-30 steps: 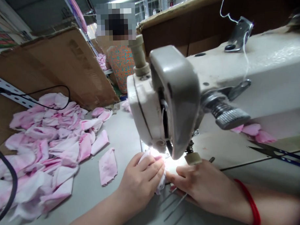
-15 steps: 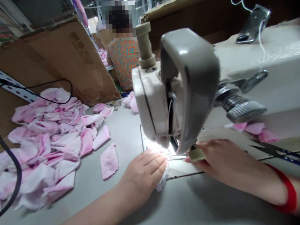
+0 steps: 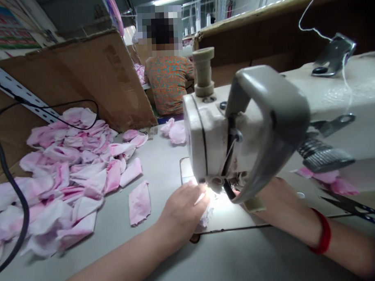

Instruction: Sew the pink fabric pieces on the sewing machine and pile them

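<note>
My left hand [image 3: 184, 206] is closed, its bent fingers on a small pale pink-and-white fabric piece [image 3: 206, 217] beside the lit needle area of the sewing machine [image 3: 196, 132]. A thin white sliver shows at its fingertips; I cannot make out what it is. Behind the machine's grey guard [image 3: 286, 112], my right hand [image 3: 277, 201] reaches toward the needle from the right. Its fingers are mostly hidden by the guard and a beige block, so their grip is unclear. A red band [image 3: 323, 232] circles the right wrist.
A heap of pink and white fabric pieces [image 3: 74, 173] covers the table's left side, with one flat piece [image 3: 139, 203] apart. Dark scissors [image 3: 346, 204] lie at right. A cardboard panel [image 3: 80, 78] stands behind; a person [image 3: 168, 83] sits beyond. A black cable [image 3: 15, 191] hangs left.
The view has shifted, so the machine sits further right and lower. My left fingers are more bent over the fabric. The right hand has gone further behind the guard.
</note>
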### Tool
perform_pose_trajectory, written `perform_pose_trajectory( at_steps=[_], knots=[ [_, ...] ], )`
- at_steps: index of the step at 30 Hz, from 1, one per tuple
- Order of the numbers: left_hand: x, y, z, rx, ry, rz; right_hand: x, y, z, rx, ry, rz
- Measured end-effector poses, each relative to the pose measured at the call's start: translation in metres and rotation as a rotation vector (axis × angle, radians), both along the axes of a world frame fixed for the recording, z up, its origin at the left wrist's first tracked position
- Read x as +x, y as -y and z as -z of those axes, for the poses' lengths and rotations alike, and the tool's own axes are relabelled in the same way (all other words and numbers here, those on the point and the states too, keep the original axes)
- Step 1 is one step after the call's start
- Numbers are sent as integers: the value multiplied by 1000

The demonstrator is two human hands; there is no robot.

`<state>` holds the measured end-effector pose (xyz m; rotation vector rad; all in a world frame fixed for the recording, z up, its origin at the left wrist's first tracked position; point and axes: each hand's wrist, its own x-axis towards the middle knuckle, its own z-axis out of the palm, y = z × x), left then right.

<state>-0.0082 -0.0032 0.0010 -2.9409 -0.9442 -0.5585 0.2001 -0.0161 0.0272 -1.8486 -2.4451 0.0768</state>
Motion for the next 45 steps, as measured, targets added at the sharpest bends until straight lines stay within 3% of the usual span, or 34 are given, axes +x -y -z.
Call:
perform_pose_trajectory(
  at_steps=[9,19,24,26,29,32,34,40,43,45],
  knots=[
    [2,-2,-5,95,-56,62,-1,6,7,122,34,2],
    [0,1,-9,85,-95,55,-1,2,4,92,-13,-57],
    [-4,4,-19,107,-109,84,8,19,0,179,43,-16],
    [-6,6,-20,88,-152,85,26,36,0,272,86,41],
    [-8,10,-16,140,-142,58,65,66,3,420,210,279],
    [-6,13,-9,221,-67,33,101,88,4,373,350,532],
    [-3,14,-6,242,-50,28,115,93,2,307,363,600],
    [-2,16,-10,266,-29,-25,121,76,-7,286,264,611],
    [-1,25,-27,250,-12,26,109,80,-12,281,118,599],
    [5,38,-42,139,82,45,94,89,-17,226,-122,486]
  ],
)
